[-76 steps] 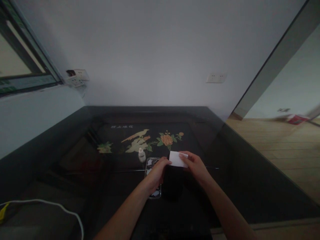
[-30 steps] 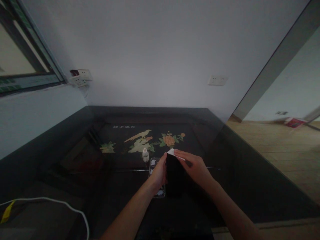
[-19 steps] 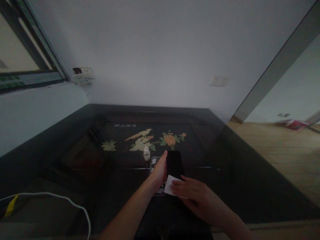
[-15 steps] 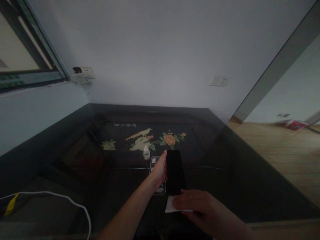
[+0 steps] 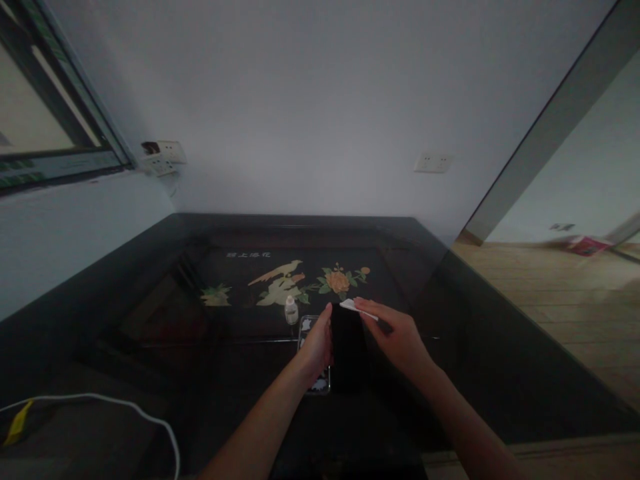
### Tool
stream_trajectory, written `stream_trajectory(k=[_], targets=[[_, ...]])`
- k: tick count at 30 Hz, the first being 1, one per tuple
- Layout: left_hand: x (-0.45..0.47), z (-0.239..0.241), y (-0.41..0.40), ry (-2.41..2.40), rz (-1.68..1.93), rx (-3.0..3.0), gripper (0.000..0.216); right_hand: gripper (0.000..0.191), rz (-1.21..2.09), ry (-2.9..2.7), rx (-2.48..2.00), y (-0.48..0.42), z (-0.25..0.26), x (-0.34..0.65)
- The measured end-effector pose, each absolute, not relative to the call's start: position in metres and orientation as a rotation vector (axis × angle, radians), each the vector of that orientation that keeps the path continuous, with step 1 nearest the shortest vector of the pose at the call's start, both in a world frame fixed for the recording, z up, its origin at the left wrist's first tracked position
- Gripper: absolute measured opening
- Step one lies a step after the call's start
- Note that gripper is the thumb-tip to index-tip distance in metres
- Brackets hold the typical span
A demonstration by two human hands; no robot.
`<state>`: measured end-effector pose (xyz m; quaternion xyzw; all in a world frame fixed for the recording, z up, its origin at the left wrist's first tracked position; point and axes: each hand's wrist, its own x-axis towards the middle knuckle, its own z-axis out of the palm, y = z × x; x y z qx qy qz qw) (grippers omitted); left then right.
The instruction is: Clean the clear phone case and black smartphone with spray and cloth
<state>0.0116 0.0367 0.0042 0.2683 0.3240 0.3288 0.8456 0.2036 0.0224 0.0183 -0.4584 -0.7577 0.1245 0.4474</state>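
A black phone [image 5: 348, 350] lies flat on the dark glass table [image 5: 240, 373]. My left hand [image 5: 318, 344] grips its left edge, fingers curled along the side. My right hand [image 5: 395, 335] presses a small white cloth [image 5: 351, 305] onto the phone's far end with flattened fingers. A clear patterned phone case [image 5: 311, 385] lies just left of the phone, partly under my left hand. A small white dropper bottle [image 5: 291, 311] stands upright behind the case.
A bird-and-flower inlay [image 5: 290, 280] shows under the glass. A white cable [image 5: 125, 410] curls at the near left. Wall sockets [image 5: 163, 157] sit at the left corner. Wooden floor [image 5: 560, 293] opens on the right past the table edge.
My right hand dragged the white cloth down the phone to its near end, then moved it back up to the far end. My left hand stayed on the phone's left edge.
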Motion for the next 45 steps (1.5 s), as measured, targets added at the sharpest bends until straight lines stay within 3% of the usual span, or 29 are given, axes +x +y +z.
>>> stream_trajectory(k=[7,16,22,28,33,36,45], targets=[[0.018,-0.007,0.043,0.703,0.733,0.474,0.064,0.044,0.333,-2.262,-0.934,-0.010,-0.001,0.193],[0.012,0.012,0.035,0.753,0.689,0.590,0.066,0.035,0.736,-2.426,-0.859,-0.080,0.040,0.187],[0.013,0.008,0.038,0.767,0.685,0.576,0.065,0.031,0.688,-2.164,-1.080,-0.080,0.040,0.204],[0.016,0.004,0.035,0.852,0.808,0.552,0.036,0.024,0.640,-1.650,-1.405,-0.055,0.029,0.218],[0.016,0.002,0.028,0.938,0.900,0.732,0.063,0.037,0.732,-1.286,-1.460,-0.041,0.016,0.224],[0.017,0.005,0.025,0.944,0.924,0.743,0.067,0.042,0.800,-1.206,-1.445,-0.037,0.012,0.224],[0.015,0.015,0.026,0.798,0.750,0.462,0.030,0.044,0.784,-1.159,-1.449,-0.027,0.014,0.223]])
